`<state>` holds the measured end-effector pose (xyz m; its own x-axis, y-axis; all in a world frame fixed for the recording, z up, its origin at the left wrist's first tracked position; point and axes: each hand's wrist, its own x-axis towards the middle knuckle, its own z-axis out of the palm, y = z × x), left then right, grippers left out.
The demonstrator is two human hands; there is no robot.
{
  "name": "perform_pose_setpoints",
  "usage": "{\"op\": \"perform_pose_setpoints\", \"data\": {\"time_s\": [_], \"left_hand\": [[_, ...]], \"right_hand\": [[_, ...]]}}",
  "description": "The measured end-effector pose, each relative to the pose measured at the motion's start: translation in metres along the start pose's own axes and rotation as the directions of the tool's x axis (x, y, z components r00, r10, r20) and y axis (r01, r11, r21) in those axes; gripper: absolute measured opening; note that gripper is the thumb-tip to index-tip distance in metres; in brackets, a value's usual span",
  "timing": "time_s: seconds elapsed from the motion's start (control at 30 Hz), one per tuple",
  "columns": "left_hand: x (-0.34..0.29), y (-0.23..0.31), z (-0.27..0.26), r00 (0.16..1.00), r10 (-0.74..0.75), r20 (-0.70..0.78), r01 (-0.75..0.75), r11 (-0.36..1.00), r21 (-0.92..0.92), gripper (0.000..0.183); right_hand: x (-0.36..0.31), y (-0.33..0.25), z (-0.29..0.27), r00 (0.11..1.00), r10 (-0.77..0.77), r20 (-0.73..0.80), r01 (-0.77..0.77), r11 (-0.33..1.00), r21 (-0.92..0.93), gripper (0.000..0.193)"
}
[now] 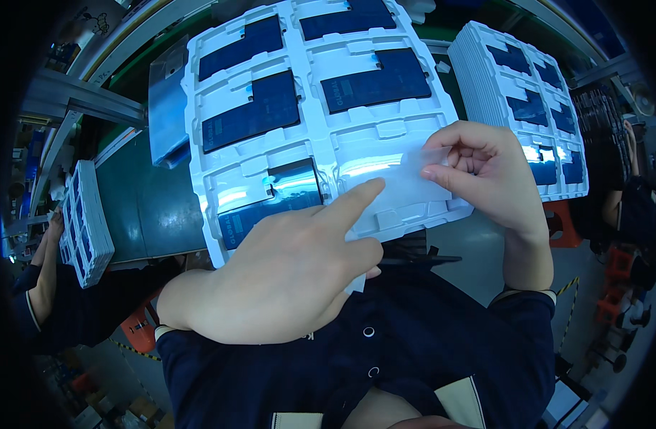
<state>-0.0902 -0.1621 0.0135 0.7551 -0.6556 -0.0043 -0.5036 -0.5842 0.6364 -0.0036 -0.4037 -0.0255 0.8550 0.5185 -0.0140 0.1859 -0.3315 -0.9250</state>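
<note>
A white moulded plastic tray point(314, 136) lies in front of me, with flat black L-shaped batteries point(253, 111) in its pockets. My right hand point(481, 168) pinches the corner of a clear plastic film point(399, 179) between thumb and fingers, over the near right pocket. No battery shows under that film. My left hand point(285, 268) reaches across the tray's near edge, index finger stretched toward the film, other fingers curled. Something small and pale pokes out below those fingers; its kind is unclear. Beside this hand, a battery point(271, 204) with a glossy surface lies partly covered by it.
A stack of similar loaded trays point(478, 86) stands at the right. Clear plastic bags point(169, 107) lie left of my tray on the green bench point(146, 214). At far left, a co-worker's hand point(55, 227) touches another tray stack point(85, 222). Another person sits at far right.
</note>
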Motion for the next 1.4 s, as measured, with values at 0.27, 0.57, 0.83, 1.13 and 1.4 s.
{"op": "perform_pose_setpoints", "data": {"time_s": [0.27,0.57,0.83,1.13,1.4], "left_hand": [[0.009,-0.01,-0.004,0.999,-0.029,0.016,0.03,0.995,-0.094,0.014],[0.036,-0.028,0.003,0.956,-0.222,-0.191,0.17,0.952,-0.255,0.016],[0.037,-0.023,0.011,0.969,-0.125,-0.213,0.135,0.99,0.033,0.027],[0.034,-0.011,0.016,0.97,-0.055,-0.237,0.125,0.947,0.295,0.045],[0.011,-0.013,-0.027,0.85,-0.061,-0.523,0.143,0.983,0.119,0.029]], "right_hand": [[-0.001,-0.007,0.003,0.953,-0.302,0.023,0.28,0.85,-0.446,0.035],[-0.044,0.028,-0.055,0.781,-0.305,-0.545,0.001,0.874,-0.486,0.031],[-0.108,0.118,-0.08,0.274,0.114,-0.955,-0.003,0.993,0.118,0.052],[-0.106,0.125,-0.083,0.257,0.47,-0.845,0.274,0.803,0.53,0.042],[-0.113,0.104,-0.095,0.208,0.471,-0.857,0.279,0.812,0.513,0.046]]}}
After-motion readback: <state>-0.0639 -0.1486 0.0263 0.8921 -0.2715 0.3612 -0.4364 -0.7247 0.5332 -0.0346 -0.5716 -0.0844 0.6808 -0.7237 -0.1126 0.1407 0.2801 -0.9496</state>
